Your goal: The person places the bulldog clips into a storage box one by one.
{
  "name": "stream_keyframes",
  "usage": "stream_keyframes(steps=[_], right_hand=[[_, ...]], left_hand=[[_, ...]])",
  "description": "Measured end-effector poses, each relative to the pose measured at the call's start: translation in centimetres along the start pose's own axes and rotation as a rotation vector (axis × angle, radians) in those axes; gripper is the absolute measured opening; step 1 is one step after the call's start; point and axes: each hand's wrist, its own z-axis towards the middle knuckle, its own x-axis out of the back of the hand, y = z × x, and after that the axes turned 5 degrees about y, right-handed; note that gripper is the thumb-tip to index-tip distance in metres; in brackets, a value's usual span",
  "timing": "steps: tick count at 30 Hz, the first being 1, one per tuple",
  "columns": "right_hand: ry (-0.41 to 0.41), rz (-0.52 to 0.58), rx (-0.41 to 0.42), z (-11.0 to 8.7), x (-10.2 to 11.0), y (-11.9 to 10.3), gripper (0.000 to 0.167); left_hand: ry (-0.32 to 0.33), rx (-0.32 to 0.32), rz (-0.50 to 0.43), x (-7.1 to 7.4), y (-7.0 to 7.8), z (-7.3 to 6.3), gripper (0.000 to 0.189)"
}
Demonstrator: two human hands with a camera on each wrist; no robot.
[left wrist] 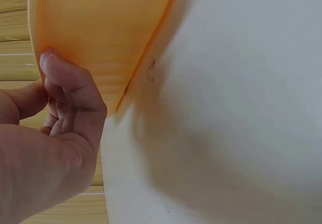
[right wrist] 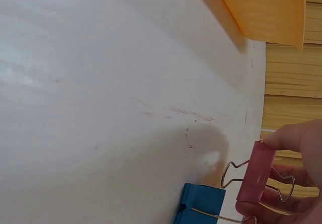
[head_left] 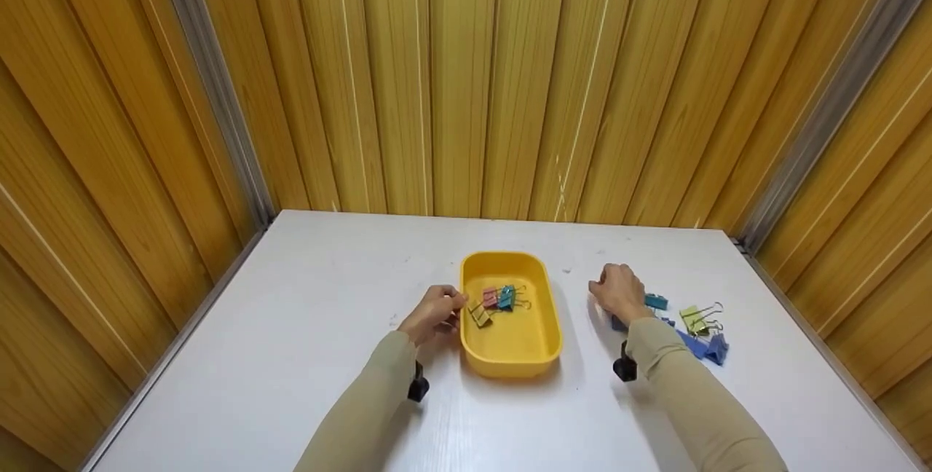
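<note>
A yellow plastic tub [head_left: 510,363] stands on the white table, with a pink binder clip [head_left: 490,298], a teal one [head_left: 506,298] and a yellow one [head_left: 480,315] inside. My left hand [head_left: 435,312] pinches the tub's left rim between thumb and curled fingers. Right of the tub, my right hand [head_left: 617,292] holds another pink binder clip [right wrist: 256,172] by its ends; the head view hides that clip behind the hand. Just beneath it, in the right wrist view, lies a teal-blue binder clip [right wrist: 204,199].
Several loose binder clips lie around and beyond my right wrist, among them a teal clip [head_left: 656,301], a yellow-green clip [head_left: 695,320] and a blue clip [head_left: 717,349]. Wood-patterned panels [head_left: 466,93] wall in the table [head_left: 240,355] at the back and both sides.
</note>
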Motion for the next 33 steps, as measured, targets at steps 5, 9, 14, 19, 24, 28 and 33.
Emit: stream_keyframes(steps=[5, 9, 14, 19, 24, 28, 33], right_hand=[[0.043, 0.039, 0.047, -0.2, 0.7, -0.6, 0.028], [0.066, 0.043, 0.099, -0.3, 1.2, -1.5, 0.028], [0.078, 0.05, 0.138, -0.4, 1.9, -2.9, 0.03], [0.142, 0.077, 0.216, -0.7, 2.5, -4.2, 0.029], [0.181, 0.086, 0.293, -1.0, 2.7, -5.4, 0.027], [0.166, 0.101, 0.331, -1.3, 2.8, -6.3, 0.027], [0.149, 0.128, 0.366, -1.7, 2.9, -7.4, 0.026]], left_hand=[[0.003, 0.002, -0.006, 0.0, -0.1, 0.1, 0.011], [-0.003, -0.005, -0.012, 0.1, -0.2, -0.1, 0.01], [-0.005, -0.008, -0.013, 0.1, -0.2, -0.1, 0.01], [-0.004, -0.021, -0.004, 0.0, 0.0, 0.0, 0.011], [-0.003, -0.018, -0.006, 0.1, 0.0, -0.1, 0.012], [-0.003, -0.005, -0.003, 0.1, 0.0, -0.1, 0.015], [-0.004, 0.023, 0.003, 0.1, 0.2, 0.1, 0.02]])
